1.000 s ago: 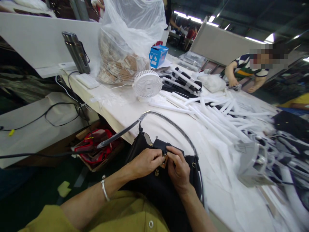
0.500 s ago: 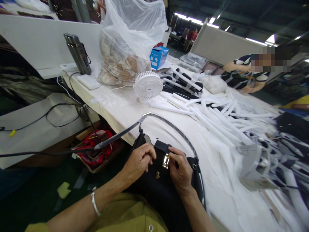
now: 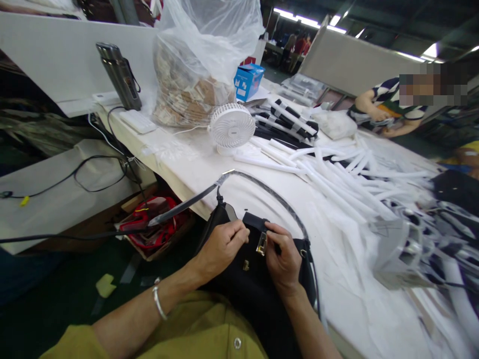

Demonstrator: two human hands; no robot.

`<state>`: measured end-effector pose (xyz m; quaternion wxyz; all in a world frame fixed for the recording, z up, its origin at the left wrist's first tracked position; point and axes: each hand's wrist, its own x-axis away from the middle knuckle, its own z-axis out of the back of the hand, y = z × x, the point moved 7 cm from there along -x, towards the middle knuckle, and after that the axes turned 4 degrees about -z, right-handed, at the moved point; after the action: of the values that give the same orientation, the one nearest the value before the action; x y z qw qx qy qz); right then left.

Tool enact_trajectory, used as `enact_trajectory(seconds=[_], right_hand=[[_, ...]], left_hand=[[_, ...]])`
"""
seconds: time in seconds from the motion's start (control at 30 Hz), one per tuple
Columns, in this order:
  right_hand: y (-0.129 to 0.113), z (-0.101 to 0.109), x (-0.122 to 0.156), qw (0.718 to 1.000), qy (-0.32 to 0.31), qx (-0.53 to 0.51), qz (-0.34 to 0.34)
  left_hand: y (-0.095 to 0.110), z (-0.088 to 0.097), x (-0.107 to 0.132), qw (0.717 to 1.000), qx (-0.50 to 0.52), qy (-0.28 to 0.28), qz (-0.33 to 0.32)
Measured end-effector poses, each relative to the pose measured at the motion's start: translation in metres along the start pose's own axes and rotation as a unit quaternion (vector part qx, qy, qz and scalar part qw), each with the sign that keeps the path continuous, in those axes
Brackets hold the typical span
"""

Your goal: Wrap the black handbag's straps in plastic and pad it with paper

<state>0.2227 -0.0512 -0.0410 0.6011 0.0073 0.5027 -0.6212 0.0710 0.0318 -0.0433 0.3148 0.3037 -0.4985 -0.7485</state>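
A black handbag (image 3: 239, 289) rests against my body at the table's edge, its wrapped strap (image 3: 271, 192) arching up over the tabletop. My right hand (image 3: 284, 257) pinches the short black flap tab with a gold buckle (image 3: 261, 244) at its end. Below it, a small gold lock piece (image 3: 246, 265) sits on the bag's front. My left hand (image 3: 220, 249) is closed over the bag's left side, fingers curled with thumb and forefinger together near the tab; what they hold, if anything, is hidden.
A white fan (image 3: 232, 127), a steel flask (image 3: 119, 77) and a big clear bag of small pieces (image 3: 190, 94) stand behind. White wrapped strips (image 3: 329, 174) cover the table's right. A blue box (image 3: 248, 82) is farther back. Across the table a person (image 3: 389, 109) handles something.
The gold buckle has tipped, so its face catches the light differently. My left hand has shifted slightly right, nearer the tab. The view has moved a little.
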Motion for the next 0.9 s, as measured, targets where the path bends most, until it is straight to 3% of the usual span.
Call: enact_trajectory(seconds=[0.07,0.13,0.23,0.33,0.57,0.7,0.8,0.9], right_hand=[[0.015,0.006,-0.004,0.995,0.039,-0.041,-0.076],[0.032,0.010,-0.009,0.981,0.067,-0.095,-0.157],[0.048,0.011,-0.021,0.959,0.075,-0.155,-0.227],[0.058,0.011,-0.035,0.950,0.070,-0.152,-0.263],[0.082,0.020,-0.071,0.948,0.030,-0.089,-0.303],[0.095,0.022,-0.097,0.950,-0.008,-0.057,-0.307],[0.102,0.025,-0.114,0.950,-0.047,-0.026,-0.309],[0.093,0.043,-0.122,0.950,-0.060,0.032,-0.304]], left_hand=[[0.005,0.013,0.003,0.998,-0.027,0.046,-0.042],[0.013,0.022,0.008,0.990,-0.064,0.057,-0.110],[0.023,0.021,0.018,0.967,-0.133,0.016,-0.219],[0.027,0.014,0.028,0.940,-0.200,-0.013,-0.277],[0.041,0.010,0.033,0.913,-0.237,-0.022,-0.332],[0.039,-0.010,0.020,0.885,-0.297,-0.057,-0.355],[0.034,-0.026,0.005,0.871,-0.344,-0.041,-0.348],[0.030,-0.036,-0.003,0.868,-0.350,-0.022,-0.352]])
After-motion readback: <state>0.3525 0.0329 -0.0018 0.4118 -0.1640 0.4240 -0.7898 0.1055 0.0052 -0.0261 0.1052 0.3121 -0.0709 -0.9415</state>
